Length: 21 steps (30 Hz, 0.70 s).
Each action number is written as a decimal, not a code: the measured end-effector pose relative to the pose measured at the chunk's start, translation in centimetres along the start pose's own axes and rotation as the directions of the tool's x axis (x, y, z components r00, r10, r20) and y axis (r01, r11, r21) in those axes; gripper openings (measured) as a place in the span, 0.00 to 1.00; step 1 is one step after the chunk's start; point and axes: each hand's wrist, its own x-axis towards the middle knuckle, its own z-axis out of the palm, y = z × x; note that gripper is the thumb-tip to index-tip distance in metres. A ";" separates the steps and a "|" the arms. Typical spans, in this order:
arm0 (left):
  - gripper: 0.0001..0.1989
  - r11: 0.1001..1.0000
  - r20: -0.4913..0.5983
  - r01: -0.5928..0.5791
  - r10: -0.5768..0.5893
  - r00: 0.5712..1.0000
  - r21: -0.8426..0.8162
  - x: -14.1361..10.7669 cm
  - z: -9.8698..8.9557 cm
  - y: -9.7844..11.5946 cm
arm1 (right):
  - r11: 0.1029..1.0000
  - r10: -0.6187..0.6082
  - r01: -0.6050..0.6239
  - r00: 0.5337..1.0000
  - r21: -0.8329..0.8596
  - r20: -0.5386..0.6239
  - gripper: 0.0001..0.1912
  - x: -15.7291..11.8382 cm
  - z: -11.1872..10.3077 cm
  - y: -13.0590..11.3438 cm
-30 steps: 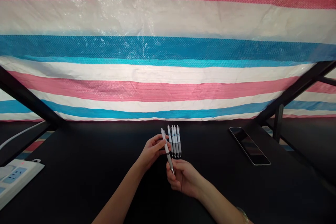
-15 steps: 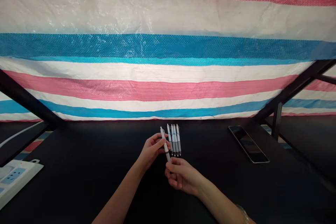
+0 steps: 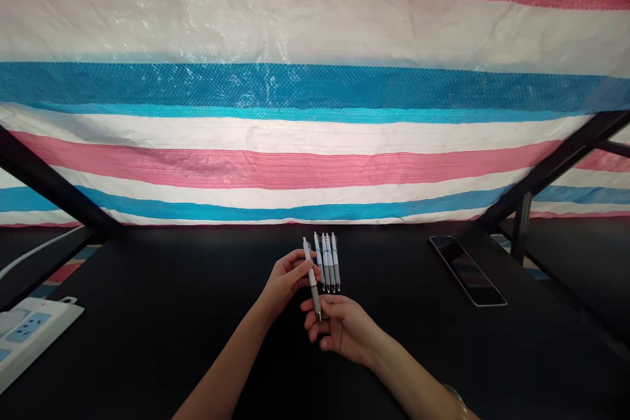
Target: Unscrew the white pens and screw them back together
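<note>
A white click pen point(image 3: 310, 264) with a grey grip slants downward, its metal tip toward me. My left hand point(image 3: 287, 281) pinches its upper barrel between thumb and fingers. Around the pen's lower end, my right hand point(image 3: 339, 327) has its fingers apart and curled loosely; the tip lies in front of those fingers, and whether they touch it I cannot tell. Just beyond, several matching white and grey pens point(image 3: 330, 261) lie side by side on the black table point(image 3: 197, 335), tips toward me. My left fingertips partly overlap the leftmost one.
On the right lies a dark smartphone point(image 3: 467, 270). A white power strip point(image 3: 37, 335) sits at the left edge, with a white cable point(image 3: 39, 249) behind it. Black frame bars point(image 3: 546, 170) slope at both sides, and a striped tarp point(image 3: 315, 138) hangs across the back.
My right fingers have opened from the pen's grip, so its lower end and metal tip now show. My left hand keeps hold of the pen, nearly unmoved.
</note>
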 end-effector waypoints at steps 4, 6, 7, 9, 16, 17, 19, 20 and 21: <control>0.14 1.000 0.008 -0.004 0.004 1.000 0.016 0.0 0.0 0.0 | 0.999 -0.038 0.038 0.999 0.003 -0.028 0.17 0.1 -0.1 0.1; 0.13 1.000 0.014 -0.004 0.003 1.000 0.017 0.0 0.0 0.0 | 0.998 -0.055 0.054 0.998 -0.022 -0.043 0.16 0.2 -0.1 0.2; 0.13 1.000 0.016 -0.004 0.004 1.000 0.019 0.0 0.0 0.0 | 0.998 -0.053 0.052 0.998 -0.034 -0.040 0.16 0.2 -0.1 0.3; 0.13 1.000 0.011 -0.005 0.005 1.000 0.026 0.0 0.1 0.0 | 0.998 -0.038 0.037 0.999 -0.047 -0.025 0.17 0.2 0.0 0.3; 0.13 0.999 0.012 -0.007 0.007 1.000 0.037 0.0 0.2 0.0 | 0.989 -0.096 0.084 0.990 -0.121 -0.100 0.21 0.1 0.2 0.3; 0.13 0.999 0.021 -0.011 0.010 1.000 0.040 0.0 0.2 0.0 | 0.986 -0.101 0.086 0.990 -0.146 -0.094 0.21 0.2 0.1 0.3; 0.13 0.999 0.041 -0.013 0.011 0.999 0.053 -0.1 0.1 -0.1 | 0.980 -0.102 0.089 0.992 -0.177 -0.070 0.22 0.2 0.1 0.4; 0.14 0.998 0.050 -0.012 0.009 0.999 0.060 -0.1 0.1 -0.1 | 0.979 -0.100 0.088 0.993 -0.185 -0.057 0.23 0.2 0.0 0.4; 0.14 0.998 0.057 -0.008 0.005 0.998 0.066 0.0 0.1 -0.1 | 0.978 -0.097 0.087 0.994 -0.191 -0.046 0.23 0.2 0.0 0.4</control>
